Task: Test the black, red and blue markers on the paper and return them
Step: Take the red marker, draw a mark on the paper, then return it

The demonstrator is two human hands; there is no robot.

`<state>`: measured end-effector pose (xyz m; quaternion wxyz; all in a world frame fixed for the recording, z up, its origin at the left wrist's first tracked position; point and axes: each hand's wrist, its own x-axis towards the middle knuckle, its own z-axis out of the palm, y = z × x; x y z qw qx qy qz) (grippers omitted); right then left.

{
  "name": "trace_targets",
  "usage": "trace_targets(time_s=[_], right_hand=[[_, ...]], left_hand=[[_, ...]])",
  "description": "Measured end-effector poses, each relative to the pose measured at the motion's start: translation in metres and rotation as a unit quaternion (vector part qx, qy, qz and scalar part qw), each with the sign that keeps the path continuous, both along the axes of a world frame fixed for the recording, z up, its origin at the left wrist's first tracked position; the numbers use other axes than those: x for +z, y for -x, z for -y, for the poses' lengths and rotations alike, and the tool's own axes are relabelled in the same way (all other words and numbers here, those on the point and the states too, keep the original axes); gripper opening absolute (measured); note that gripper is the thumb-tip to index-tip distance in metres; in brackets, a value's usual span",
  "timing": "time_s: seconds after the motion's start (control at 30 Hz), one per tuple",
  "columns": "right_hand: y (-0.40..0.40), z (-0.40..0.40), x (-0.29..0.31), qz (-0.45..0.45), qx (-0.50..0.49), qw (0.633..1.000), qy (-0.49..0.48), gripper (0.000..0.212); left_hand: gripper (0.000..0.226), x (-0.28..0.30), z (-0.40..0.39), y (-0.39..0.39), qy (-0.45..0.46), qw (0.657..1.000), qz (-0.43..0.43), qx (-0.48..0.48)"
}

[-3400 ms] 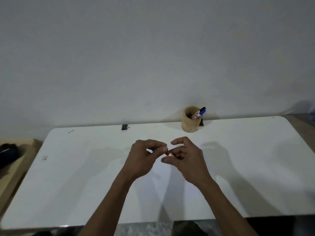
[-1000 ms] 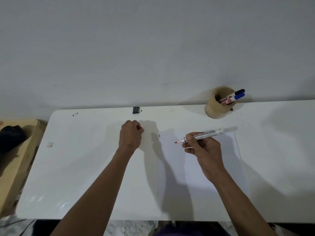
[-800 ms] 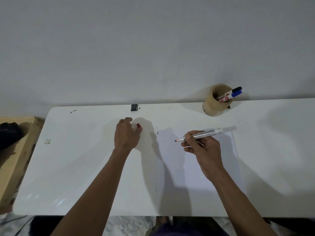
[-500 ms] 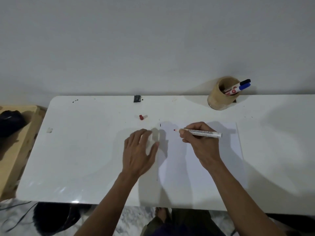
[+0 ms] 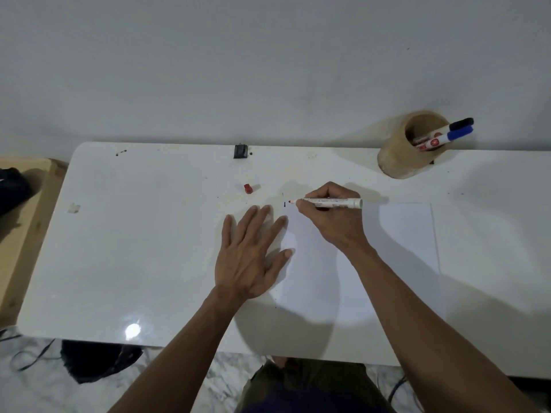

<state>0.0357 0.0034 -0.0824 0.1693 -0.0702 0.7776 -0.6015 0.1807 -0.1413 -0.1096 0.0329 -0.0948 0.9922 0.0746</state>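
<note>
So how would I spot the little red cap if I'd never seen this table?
Start at the white table and find the flat left hand. Just beyond its fingertips lies the red cap, alone on bare tabletop. It is the only loose red piece there.

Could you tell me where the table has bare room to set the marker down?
Bare stretches lie left of the left hand and right of the paper. It is crowded around the red cap, the right hand and the wooden holder.

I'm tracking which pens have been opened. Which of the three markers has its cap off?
The red-tipped white marker in the right hand; its red cap lies on the table. The black-capped and blue-capped markers sit capped in the wooden cup.
</note>
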Motion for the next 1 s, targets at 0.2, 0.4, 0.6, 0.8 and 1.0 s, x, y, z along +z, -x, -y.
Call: trace_targets(time_s=[0.2, 0.4, 0.6, 0.8, 1.0], right_hand=[[0.001, 0.001, -0.011, 0.0, 0.005, 1.0, -0.017, 0.018], [0.0, 0.003, -0.011, 0.001, 0.004, 1.0, -0.019, 0.019], [0.0, 0.004, -0.011, -0.01, 0.009, 1.0, -0.019, 0.019], [0.0, 0.006, -0.012, -0.01, 0.01, 0.999, -0.031, 0.019], [0.001, 0.005, -0.011, -0.008, 0.013, 0.999, -0.033, 0.02]], left_hand=[[0.064, -0.005, 0.001, -0.001, -0.004, 1.0, -0.028, 0.004], [0.064, -0.005, 0.001, -0.001, -0.004, 0.999, -0.045, 0.005], [0.065, -0.007, 0.0, 0.001, -0.006, 0.998, -0.057, 0.007], [0.063, -0.006, 0.001, 0.0, -0.002, 0.997, -0.075, 0.007], [0.062, -0.007, 0.0, -0.001, 0.002, 0.997, -0.081, 0.007]])
